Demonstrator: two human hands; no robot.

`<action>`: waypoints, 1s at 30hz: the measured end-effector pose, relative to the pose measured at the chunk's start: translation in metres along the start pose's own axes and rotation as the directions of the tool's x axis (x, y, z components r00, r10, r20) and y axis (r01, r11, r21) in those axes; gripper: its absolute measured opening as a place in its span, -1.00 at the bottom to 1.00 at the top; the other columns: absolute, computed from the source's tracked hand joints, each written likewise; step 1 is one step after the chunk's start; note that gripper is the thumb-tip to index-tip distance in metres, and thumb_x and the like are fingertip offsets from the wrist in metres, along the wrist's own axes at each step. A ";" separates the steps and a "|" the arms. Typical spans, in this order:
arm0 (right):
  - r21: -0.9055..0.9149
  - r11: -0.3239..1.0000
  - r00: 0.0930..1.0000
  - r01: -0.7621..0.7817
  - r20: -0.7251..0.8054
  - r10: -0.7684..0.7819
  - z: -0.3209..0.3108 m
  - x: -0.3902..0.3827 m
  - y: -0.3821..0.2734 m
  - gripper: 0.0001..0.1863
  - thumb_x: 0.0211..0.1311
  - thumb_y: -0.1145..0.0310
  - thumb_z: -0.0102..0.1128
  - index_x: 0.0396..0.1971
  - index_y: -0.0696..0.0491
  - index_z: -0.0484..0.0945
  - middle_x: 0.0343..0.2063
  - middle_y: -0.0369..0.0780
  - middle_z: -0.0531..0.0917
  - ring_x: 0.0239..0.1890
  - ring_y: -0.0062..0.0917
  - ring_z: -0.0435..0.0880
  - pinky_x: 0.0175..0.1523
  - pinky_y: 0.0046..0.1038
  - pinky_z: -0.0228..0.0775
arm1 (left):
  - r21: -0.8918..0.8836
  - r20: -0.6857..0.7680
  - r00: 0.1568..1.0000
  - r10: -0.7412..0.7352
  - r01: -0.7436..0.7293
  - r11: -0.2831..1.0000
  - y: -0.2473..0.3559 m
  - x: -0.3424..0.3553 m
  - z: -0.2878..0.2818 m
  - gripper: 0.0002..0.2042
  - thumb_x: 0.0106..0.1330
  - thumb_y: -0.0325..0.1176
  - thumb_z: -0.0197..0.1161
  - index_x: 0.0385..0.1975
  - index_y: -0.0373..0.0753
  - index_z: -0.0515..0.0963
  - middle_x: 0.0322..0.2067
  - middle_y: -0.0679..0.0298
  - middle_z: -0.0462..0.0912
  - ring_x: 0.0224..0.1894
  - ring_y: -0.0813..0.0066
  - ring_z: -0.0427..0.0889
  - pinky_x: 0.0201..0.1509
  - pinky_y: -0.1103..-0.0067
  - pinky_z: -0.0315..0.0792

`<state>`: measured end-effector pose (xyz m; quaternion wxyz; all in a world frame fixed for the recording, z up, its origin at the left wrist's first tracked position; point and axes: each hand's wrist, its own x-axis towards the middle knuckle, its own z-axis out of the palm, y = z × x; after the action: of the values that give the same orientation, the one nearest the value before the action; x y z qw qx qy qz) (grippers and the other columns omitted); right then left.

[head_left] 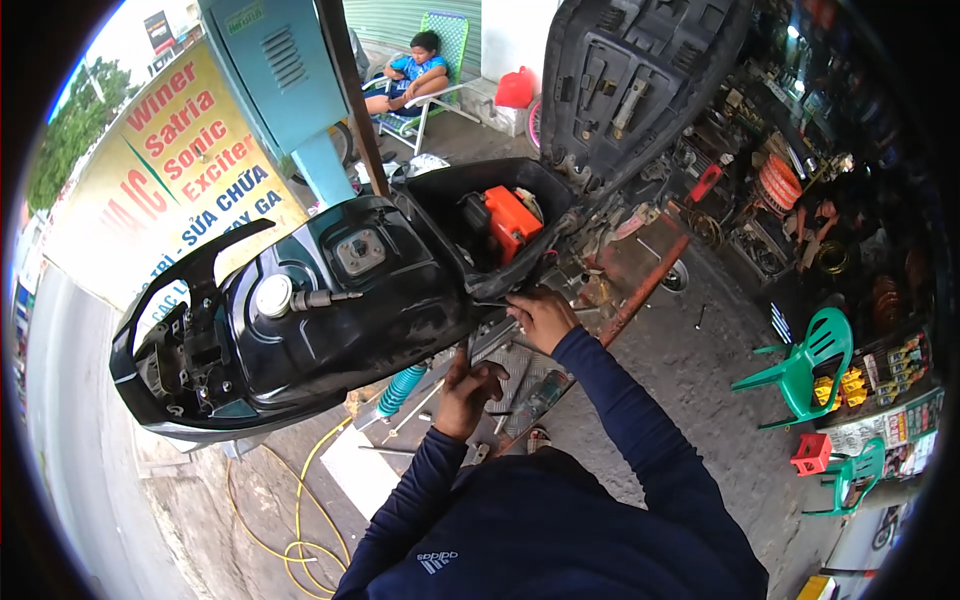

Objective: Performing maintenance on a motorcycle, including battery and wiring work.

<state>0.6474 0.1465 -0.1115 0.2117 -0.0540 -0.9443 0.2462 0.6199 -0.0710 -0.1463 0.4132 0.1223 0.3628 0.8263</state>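
Observation:
A scooter's black fuel tank (390, 315) and its open under-seat storage box (425, 190) lie in front of me. At the box's near lower corner, my right hand (543, 318) has its fingers bent and pressed together; what they grip is hidden. Lower and to the left, my left hand (466, 393) is below the tank's near side, with its index finger pointing up and its fingers apart; nothing shows in it. A metal driver tool (325, 299) rests on the tank beside a round pale cap (273, 296). An orange-red item (512, 225) sits inside the box.
The raised black seat (635, 85) stands behind the box. A teal shock absorber (402, 390) shows under the tank. A yellow hose (300, 490) curls on the ground. Green chairs (815, 365) and tool-filled shelves are at right. A person (418, 75) sits in a chair beyond.

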 end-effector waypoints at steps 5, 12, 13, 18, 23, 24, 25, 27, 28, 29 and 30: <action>-0.064 0.991 0.993 0.116 -0.025 -0.118 0.006 0.006 -0.005 -0.75 0.18 0.36 0.24 -0.14 0.06 0.67 -0.25 -0.05 0.64 -0.17 -0.12 0.58 -0.05 -0.21 0.45 | -0.009 -0.061 0.998 -0.032 0.032 0.999 0.012 -0.003 0.013 -0.31 0.31 -0.41 0.13 0.44 -0.09 0.00 -0.25 -0.04 0.64 -0.47 0.35 0.61 -0.33 0.52 0.49; -0.179 0.979 0.995 -0.096 -0.011 0.095 0.012 -0.007 -0.005 -0.76 0.24 0.29 0.17 -0.11 -0.08 0.66 -0.16 -0.12 0.61 -0.11 -0.19 0.58 -0.07 -0.13 0.45 | 0.967 0.092 0.958 0.272 -0.021 -0.252 0.062 -0.042 0.050 -0.55 0.22 -0.34 0.30 0.10 -0.35 0.44 -0.48 0.11 0.67 -0.68 0.18 0.57 -0.55 0.42 0.46; -0.166 0.977 0.990 -0.131 0.026 0.138 0.012 -0.008 -0.003 -0.77 0.25 0.27 0.16 -0.13 -0.08 0.66 -0.14 -0.12 0.61 -0.10 -0.19 0.59 -0.07 -0.13 0.46 | 0.973 -0.049 0.959 0.280 0.109 -0.201 0.079 -0.041 0.082 -0.72 0.14 -0.36 0.33 -0.18 -0.35 0.57 -0.39 0.07 0.66 -0.48 0.08 0.61 -0.39 0.39 0.50; -0.259 0.952 0.963 -0.162 0.168 0.209 0.006 -0.005 -0.036 -0.83 0.19 0.37 0.14 -0.25 0.00 0.65 -0.27 -0.04 0.63 -0.19 -0.11 0.62 -0.12 -0.11 0.49 | 0.757 0.482 0.827 0.290 -0.226 -0.614 0.080 0.010 0.090 -0.79 0.02 -0.38 0.24 -0.33 -0.25 0.60 -0.16 0.08 0.61 0.07 0.15 0.43 0.10 0.32 0.33; -0.227 0.965 0.990 -0.129 -0.081 0.113 0.012 -0.016 -0.048 -0.79 0.16 0.43 0.13 -0.22 0.07 0.65 -0.45 0.03 0.65 -0.30 -0.06 0.67 -0.19 -0.12 0.51 | 0.579 0.529 0.831 0.172 -0.205 -0.789 0.058 0.036 0.065 -0.79 0.05 -0.34 0.10 -0.45 -0.32 0.62 -0.19 0.10 0.60 0.00 0.23 0.44 0.14 0.31 0.22; -0.226 0.966 0.991 -0.125 -0.083 0.109 0.008 -0.014 -0.043 -0.79 0.16 0.43 0.13 -0.22 0.07 0.65 -0.45 0.03 0.65 -0.30 -0.06 0.67 -0.19 -0.12 0.51 | 0.545 0.574 0.799 0.180 -0.209 -0.812 0.057 0.038 0.063 -0.79 0.05 -0.34 0.11 -0.45 -0.32 0.63 -0.21 0.10 0.61 -0.01 0.24 0.43 0.13 0.31 0.23; -0.010 0.994 0.994 -0.110 -0.013 0.110 0.004 -0.012 -0.035 -0.78 0.18 0.41 0.14 -0.19 0.09 0.64 -0.43 0.04 0.65 -0.30 -0.07 0.67 -0.20 -0.14 0.51 | 0.543 0.577 0.797 0.179 -0.210 -0.813 0.058 0.039 0.064 -0.79 0.05 -0.34 0.11 -0.45 -0.32 0.63 -0.21 0.10 0.61 -0.01 0.24 0.43 0.13 0.31 0.23; 0.415 0.900 0.991 -0.132 0.083 0.106 0.005 -0.015 -0.009 -0.77 0.24 0.34 0.14 -0.18 0.15 0.60 -0.39 0.07 0.65 -0.28 -0.03 0.65 -0.21 -0.16 0.48 | 0.540 0.523 0.839 0.148 -0.192 -0.819 0.057 0.040 0.070 -0.78 0.05 -0.34 0.11 -0.45 -0.31 0.64 -0.19 0.12 0.61 -0.01 0.25 0.43 0.11 0.31 0.23; 0.418 0.899 0.991 -0.129 0.084 0.103 0.013 -0.018 -0.014 -0.77 0.24 0.34 0.14 -0.18 0.15 0.60 -0.39 0.07 0.65 -0.28 -0.03 0.65 -0.21 -0.16 0.48 | 0.539 0.521 0.840 0.150 -0.188 -0.821 0.058 0.038 0.070 -0.78 0.05 -0.34 0.11 -0.45 -0.31 0.64 -0.19 0.12 0.61 -0.01 0.25 0.43 0.11 0.31 0.23; 0.355 0.910 0.975 -0.217 0.040 0.217 0.023 -0.021 -0.025 -0.79 0.24 0.33 0.13 -0.25 0.13 0.61 -0.41 0.08 0.65 -0.28 -0.01 0.65 -0.19 -0.11 0.47 | 0.534 0.523 0.841 0.138 -0.197 -0.822 0.060 0.039 0.071 -0.78 0.04 -0.33 0.11 -0.46 -0.31 0.64 -0.19 0.13 0.61 -0.01 0.26 0.43 0.10 0.33 0.23; 0.295 0.905 0.946 -0.307 -0.014 0.325 0.033 -0.026 -0.037 -0.81 0.23 0.32 0.12 -0.31 0.11 0.62 -0.43 0.09 0.65 -0.28 0.01 0.64 -0.18 -0.07 0.47 | 0.529 0.526 0.841 0.127 -0.207 -0.823 0.062 0.040 0.072 -0.78 0.04 -0.32 0.12 -0.46 -0.30 0.64 -0.18 0.14 0.61 -0.02 0.27 0.43 0.08 0.36 0.23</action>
<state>0.6564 0.0946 -0.1295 0.2040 -0.1823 -0.8698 0.4105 0.5941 -0.0283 -0.0561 -0.2134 0.5333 0.8181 0.0275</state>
